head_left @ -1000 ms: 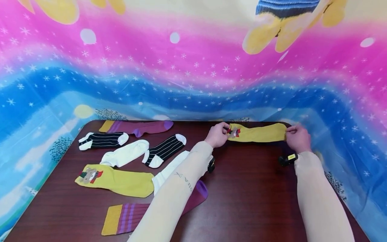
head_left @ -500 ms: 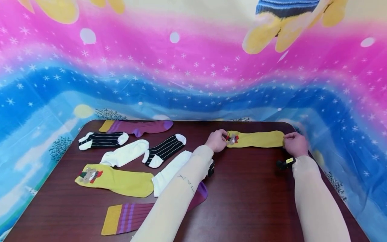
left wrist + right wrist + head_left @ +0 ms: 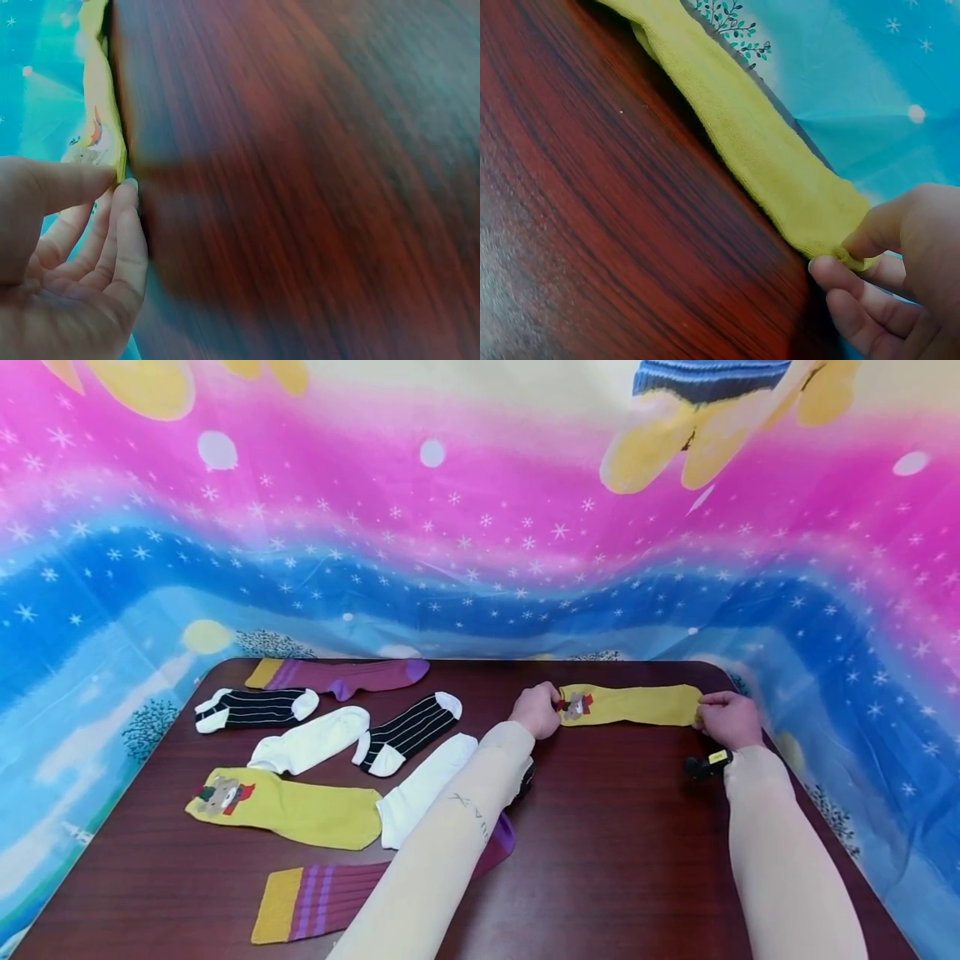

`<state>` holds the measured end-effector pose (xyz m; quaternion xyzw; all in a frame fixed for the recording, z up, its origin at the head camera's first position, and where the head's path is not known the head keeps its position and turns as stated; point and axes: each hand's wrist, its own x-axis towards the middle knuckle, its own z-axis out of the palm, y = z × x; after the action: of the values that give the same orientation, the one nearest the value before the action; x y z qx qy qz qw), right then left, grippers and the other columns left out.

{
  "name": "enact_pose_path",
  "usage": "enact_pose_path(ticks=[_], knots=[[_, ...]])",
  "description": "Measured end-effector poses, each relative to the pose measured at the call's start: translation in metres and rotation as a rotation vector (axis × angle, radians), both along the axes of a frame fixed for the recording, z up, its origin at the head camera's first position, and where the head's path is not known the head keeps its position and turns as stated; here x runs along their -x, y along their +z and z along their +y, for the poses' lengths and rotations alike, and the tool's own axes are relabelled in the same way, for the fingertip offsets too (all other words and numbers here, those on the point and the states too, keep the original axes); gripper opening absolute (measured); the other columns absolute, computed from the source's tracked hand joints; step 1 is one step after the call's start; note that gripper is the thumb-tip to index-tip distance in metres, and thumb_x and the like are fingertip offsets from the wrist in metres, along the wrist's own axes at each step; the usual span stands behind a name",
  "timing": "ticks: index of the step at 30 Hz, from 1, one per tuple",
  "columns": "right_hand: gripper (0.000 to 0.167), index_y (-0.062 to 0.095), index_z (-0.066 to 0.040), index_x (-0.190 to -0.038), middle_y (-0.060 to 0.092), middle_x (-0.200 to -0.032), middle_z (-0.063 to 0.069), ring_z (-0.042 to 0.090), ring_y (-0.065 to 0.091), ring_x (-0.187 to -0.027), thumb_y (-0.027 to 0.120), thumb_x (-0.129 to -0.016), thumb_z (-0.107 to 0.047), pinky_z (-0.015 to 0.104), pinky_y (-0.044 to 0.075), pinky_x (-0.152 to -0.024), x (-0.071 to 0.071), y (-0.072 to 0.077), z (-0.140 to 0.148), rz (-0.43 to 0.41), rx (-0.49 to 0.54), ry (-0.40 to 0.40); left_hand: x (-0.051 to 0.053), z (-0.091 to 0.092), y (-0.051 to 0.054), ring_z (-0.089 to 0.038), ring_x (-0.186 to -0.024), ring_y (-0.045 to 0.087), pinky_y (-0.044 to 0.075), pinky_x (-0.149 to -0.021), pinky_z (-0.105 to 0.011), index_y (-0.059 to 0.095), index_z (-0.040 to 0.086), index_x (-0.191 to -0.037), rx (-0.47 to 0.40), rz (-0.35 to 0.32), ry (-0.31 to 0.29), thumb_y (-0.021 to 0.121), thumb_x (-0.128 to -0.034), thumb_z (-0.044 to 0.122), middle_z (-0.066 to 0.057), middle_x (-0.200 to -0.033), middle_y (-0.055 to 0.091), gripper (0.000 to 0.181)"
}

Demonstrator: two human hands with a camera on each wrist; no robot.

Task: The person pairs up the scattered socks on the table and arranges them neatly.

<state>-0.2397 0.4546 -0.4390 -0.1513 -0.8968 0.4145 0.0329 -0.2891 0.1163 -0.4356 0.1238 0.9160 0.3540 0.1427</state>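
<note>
A yellow sock (image 3: 637, 705) with a bear patch is stretched flat between both hands near the back right of the table. My left hand (image 3: 536, 711) pinches its patched end; in the left wrist view thumb and fingers meet on the sock's edge (image 3: 105, 97). At the plain end my right hand (image 3: 731, 719) pinches the fabric between thumb and fingertips, as the right wrist view also shows along the sock's length (image 3: 742, 135). Whether the sock touches the tabletop all along is hard to tell.
On the left of the dark wooden table (image 3: 600, 860) lie another yellow bear sock (image 3: 307, 810), two white socks (image 3: 315, 739), two black striped socks (image 3: 412, 731) and two purple socks (image 3: 367, 677). The left sleeve covers part of the nearer purple one. A printed cloth (image 3: 480, 552) hangs behind.
Both hands have brought the yellow sock toward the front and lower from the back edge, still stretched between them. Over the last half second it has barely shifted.
</note>
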Motion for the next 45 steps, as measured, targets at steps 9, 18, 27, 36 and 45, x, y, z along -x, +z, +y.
enact_pose_path(ticks=[9, 18, 27, 36, 45], knots=[[0.036, 0.061, 0.008, -0.129, 0.069, -0.106, 0.022, 0.016, 0.07, -0.079, 0.059, -0.099, -0.013, 0.022, 0.055, -0.064, 0.005, 0.002, -0.008, 0.022, -0.001, 0.006, 0.004, 0.001, 0.003, -0.02, -0.097, 0.059, 0.05, -0.083, -0.032, 0.06, 0.015, -0.124, -0.055, -0.001, 0.149, 0.064, -0.097, 0.005, -0.003, -0.112, 0.066, 0.029], [0.044, 0.062, 0.007, -0.133, 0.066, -0.118, 0.027, 0.027, 0.065, -0.094, 0.06, -0.101, -0.023, 0.032, 0.052, -0.077, 0.003, 0.006, -0.01, -0.007, -0.085, 0.046, 0.007, -0.001, 0.005, -0.016, -0.099, 0.06, 0.05, -0.082, -0.031, 0.061, 0.016, -0.139, -0.042, 0.0, 0.07, 0.065, -0.0967, 0.003, -0.002, -0.115, 0.065, 0.044], [0.057, 0.055, 0.008, -0.14, 0.042, -0.146, 0.036, 0.053, 0.04, -0.127, 0.059, -0.102, -0.035, 0.064, 0.037, -0.102, 0.001, 0.005, -0.009, -0.029, -0.101, 0.064, 0.002, 0.002, 0.007, -0.023, -0.119, 0.051, 0.045, -0.09, -0.03, 0.054, 0.016, -0.148, 0.074, 0.036, -0.055, 0.061, -0.1003, 0.012, -0.012, -0.143, 0.047, 0.049], [0.07, 0.046, 0.012, -0.142, 0.042, -0.143, 0.038, 0.055, 0.041, -0.126, 0.052, -0.104, -0.046, 0.065, 0.036, -0.103, -0.002, 0.011, -0.013, 0.012, -0.116, 0.017, -0.003, 0.002, 0.014, -0.027, -0.132, 0.044, 0.037, -0.108, -0.045, 0.051, 0.02, -0.15, 0.123, 0.124, -0.041, 0.062, -0.102, 0.037, -0.006, -0.147, 0.047, 0.051], [0.082, 0.037, 0.011, -0.149, 0.04, -0.145, 0.038, 0.056, 0.041, -0.127, 0.051, -0.102, -0.054, 0.067, 0.035, -0.103, 0.003, 0.015, -0.021, 0.045, -0.174, 0.026, 0.0, -0.002, 0.018, -0.026, -0.142, 0.039, 0.031, -0.113, -0.048, 0.042, 0.019, -0.157, 0.152, 0.238, -0.092, 0.06, -0.1014, 0.046, -0.004, -0.159, 0.039, 0.064]])
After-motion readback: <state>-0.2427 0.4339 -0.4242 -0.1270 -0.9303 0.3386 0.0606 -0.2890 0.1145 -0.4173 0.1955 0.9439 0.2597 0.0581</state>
